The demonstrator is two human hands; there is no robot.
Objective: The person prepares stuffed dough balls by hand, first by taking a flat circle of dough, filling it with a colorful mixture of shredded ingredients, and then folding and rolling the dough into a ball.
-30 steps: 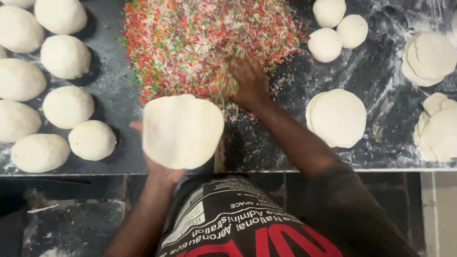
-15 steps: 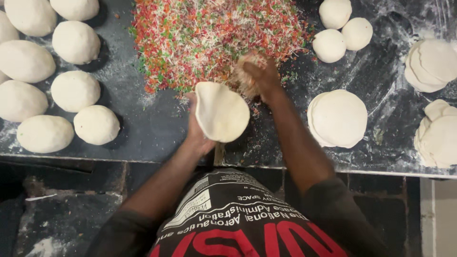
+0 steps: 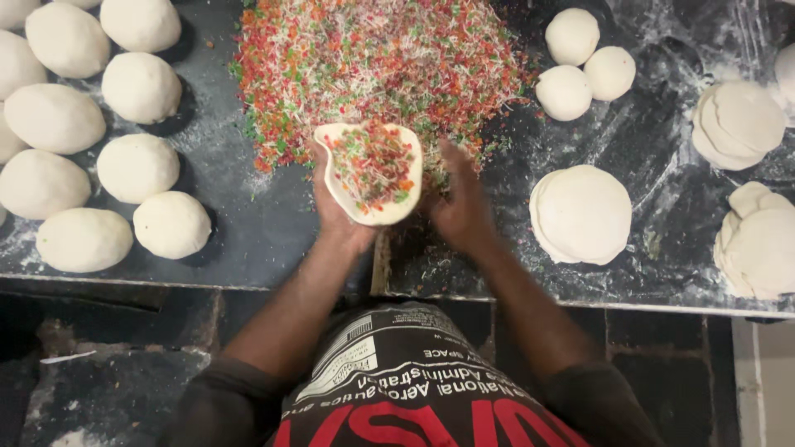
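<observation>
Dark floured counter (image 3: 207, 240), filling heap (image 3: 381, 58), dough balls (image 3: 137, 165)

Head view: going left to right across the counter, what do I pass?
Dough balls → left hand cupping a filled dough disc → right hand → stack of flat discs → more flat discs at the right edge.

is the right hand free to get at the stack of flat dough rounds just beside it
Probably yes. The right hand holds nothing and rests on the worktop; bare floured surface lies between it and the stack of flat rounds. The left hand alone cups the filled dough round.
</observation>
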